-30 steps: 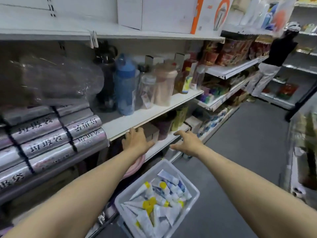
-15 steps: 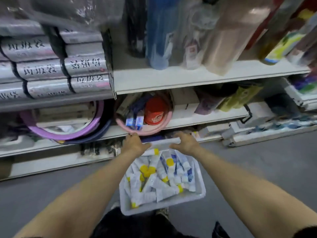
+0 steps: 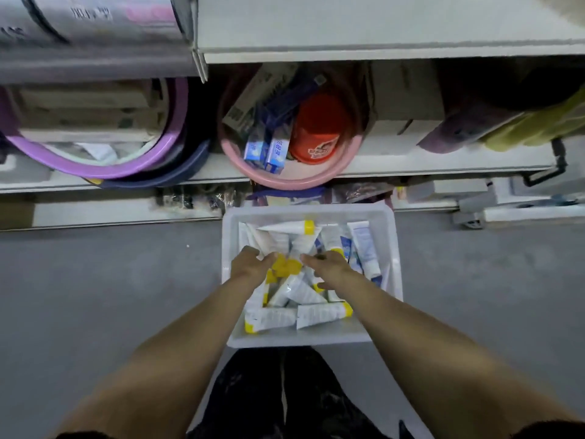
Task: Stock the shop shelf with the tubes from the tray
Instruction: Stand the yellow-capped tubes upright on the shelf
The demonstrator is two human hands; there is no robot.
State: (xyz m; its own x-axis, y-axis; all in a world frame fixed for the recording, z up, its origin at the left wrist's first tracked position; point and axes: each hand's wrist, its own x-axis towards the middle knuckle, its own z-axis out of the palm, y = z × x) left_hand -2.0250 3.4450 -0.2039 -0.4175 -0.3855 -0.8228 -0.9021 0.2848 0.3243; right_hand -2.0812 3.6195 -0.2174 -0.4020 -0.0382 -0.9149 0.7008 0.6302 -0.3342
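Down at the far left, purple and dark blue basins (image 3: 104, 166) stand on edge on the lower shelf (image 3: 411, 164), under the rolls of silver film (image 3: 88, 23) stacked above. Just right of them a pink basin (image 3: 286, 182) holds blue-and-white boxes (image 3: 267, 150) and a red tub (image 3: 315, 134).

Below that, on the grey floor (image 3: 95, 296), sits the white tray (image 3: 394, 245), close against the base of the shelving. My left hand (image 3: 250, 266) is inside it, fingers curled down onto the tubes (image 3: 304, 289) near a yellow cap; whether it has actually closed on one I cannot tell. My right hand (image 3: 329, 266) is in the tray just beside it, fingers bent into the same heap, and its grip is likewise hidden from me. The tubes lie jumbled, white with yellow caps, a few blue-printed ones along the right wall. My dark trousers (image 3: 285, 397) show beneath the tray's near edge.
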